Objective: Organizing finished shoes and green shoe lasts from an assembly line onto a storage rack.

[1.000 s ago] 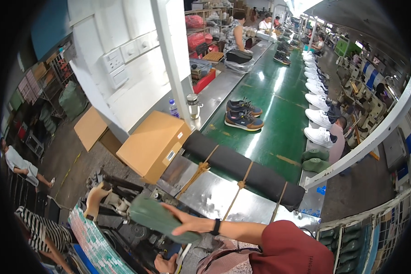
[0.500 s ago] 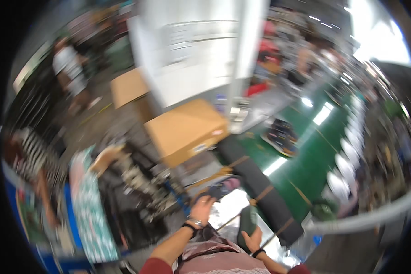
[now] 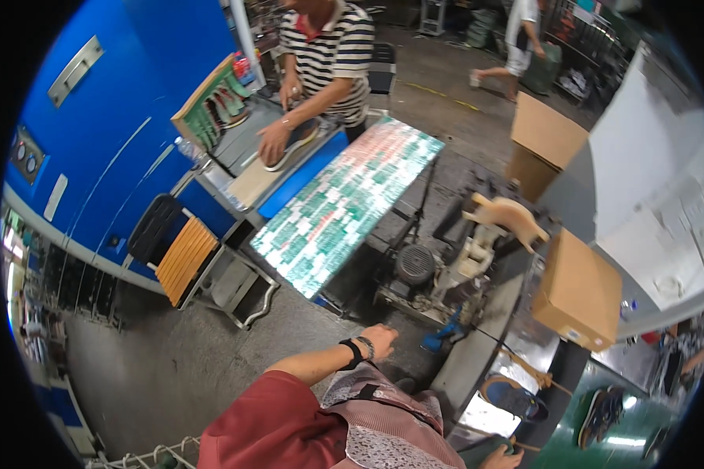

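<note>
My left hand (image 3: 379, 341) is in front of my body over the grey floor. Its fingers are loosely bent, and I see nothing in them. At the lower edge my right hand (image 3: 504, 458) is closed on a dark green elongated piece (image 3: 475, 453), mostly cut off by the picture's edge. Just beyond that hand, a dark blue shoe with a tan edge (image 3: 515, 397) lies on a shiny metal surface (image 3: 489, 418), beside a tan strap (image 3: 530, 369).
A greasy machine with a motor (image 3: 414, 264) stands ahead, near a green-and-white patterned tabletop (image 3: 348, 205). Beyond it, a person in a striped shirt (image 3: 328, 59) handles a shoe (image 3: 293, 147). A cardboard box (image 3: 579, 289) is at right; dark shoes (image 3: 600, 416) sit on a green belt (image 3: 559, 438).
My view has swung left, bringing the blue wall and the striped-shirt person into clear sight. My left hand has come away from the shoe; my right hand keeps the green piece.
</note>
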Tool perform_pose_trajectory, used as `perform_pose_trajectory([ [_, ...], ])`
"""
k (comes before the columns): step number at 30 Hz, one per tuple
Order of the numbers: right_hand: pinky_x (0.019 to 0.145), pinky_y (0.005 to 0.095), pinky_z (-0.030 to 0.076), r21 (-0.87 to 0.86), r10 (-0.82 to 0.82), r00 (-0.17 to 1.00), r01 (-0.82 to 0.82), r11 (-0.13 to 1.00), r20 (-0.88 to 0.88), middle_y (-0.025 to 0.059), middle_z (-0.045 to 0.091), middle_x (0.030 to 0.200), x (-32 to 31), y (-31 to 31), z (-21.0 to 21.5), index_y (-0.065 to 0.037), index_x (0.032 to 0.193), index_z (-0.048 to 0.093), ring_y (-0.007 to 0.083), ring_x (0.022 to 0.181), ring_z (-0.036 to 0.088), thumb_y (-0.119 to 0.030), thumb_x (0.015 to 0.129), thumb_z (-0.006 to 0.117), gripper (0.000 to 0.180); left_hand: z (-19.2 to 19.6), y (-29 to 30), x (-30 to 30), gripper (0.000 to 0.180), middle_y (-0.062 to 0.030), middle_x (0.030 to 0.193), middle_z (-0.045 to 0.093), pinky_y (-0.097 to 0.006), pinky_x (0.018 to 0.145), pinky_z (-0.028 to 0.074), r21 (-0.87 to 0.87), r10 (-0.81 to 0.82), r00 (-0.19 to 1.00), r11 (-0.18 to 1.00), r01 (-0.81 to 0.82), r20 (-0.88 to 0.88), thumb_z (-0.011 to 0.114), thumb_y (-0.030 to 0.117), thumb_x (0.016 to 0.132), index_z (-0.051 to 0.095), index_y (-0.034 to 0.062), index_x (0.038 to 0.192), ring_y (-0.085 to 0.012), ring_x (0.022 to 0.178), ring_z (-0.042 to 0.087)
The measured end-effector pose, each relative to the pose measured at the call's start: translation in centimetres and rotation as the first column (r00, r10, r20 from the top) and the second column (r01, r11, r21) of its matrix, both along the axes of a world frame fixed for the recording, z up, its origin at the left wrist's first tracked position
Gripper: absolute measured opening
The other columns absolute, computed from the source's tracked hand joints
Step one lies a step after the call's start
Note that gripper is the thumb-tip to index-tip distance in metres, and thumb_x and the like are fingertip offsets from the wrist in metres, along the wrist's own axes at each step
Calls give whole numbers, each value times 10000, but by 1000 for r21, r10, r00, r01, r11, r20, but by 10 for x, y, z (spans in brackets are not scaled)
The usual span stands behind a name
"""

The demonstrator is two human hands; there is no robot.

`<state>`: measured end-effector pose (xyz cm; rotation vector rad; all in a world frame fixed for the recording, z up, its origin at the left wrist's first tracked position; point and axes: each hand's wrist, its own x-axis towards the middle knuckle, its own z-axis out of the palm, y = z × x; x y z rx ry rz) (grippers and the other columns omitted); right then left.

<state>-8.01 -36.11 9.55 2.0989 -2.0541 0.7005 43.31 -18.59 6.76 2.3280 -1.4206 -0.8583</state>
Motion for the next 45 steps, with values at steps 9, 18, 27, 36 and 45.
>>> perform_pose_trajectory([
  [9,1111,413,357,310,30,832,-240,920,554,208,505,1389,225,8,17,68,1413,440,326,1264,504,-93,864,643,607,-34,118,146,478,-192,1251,667,-451,1007,500,217,507,850,854,-473,-144,711,296,862,632,78,1280,-359,1184,623],
  [18,1088,396,389,450,-38,710,-404,796,703,196,440,1437,294,63,43,41,1445,387,306,1276,476,-78,888,632,620,-49,142,180,501,-196,1202,680,-486,955,520,238,446,868,887,-395,-220,693,294,881,567,119,1333,-386,1129,643],
  [27,1130,410,347,450,-141,733,-243,859,665,180,502,1402,272,100,46,17,1422,450,321,1291,481,-69,869,649,594,98,38,324,677,-248,1336,544,-531,1036,432,-431,276,818,902,-38,505,783,129,622,574,57,1263,-420,1245,518],
  [36,1023,414,476,499,-261,823,-32,866,505,200,600,1291,234,135,41,15,1347,517,329,1163,608,-215,808,722,621,12,62,449,504,-183,916,716,-469,827,564,129,63,757,973,-192,651,872,355,634,692,33,977,-398,927,699],
  [45,908,473,549,715,-737,247,-555,424,629,218,473,1445,221,73,27,-44,1479,360,326,1197,591,-407,955,646,698,130,19,168,804,-201,963,717,-474,776,548,264,-240,938,949,172,251,848,558,607,619,58,1193,-419,893,684],
])
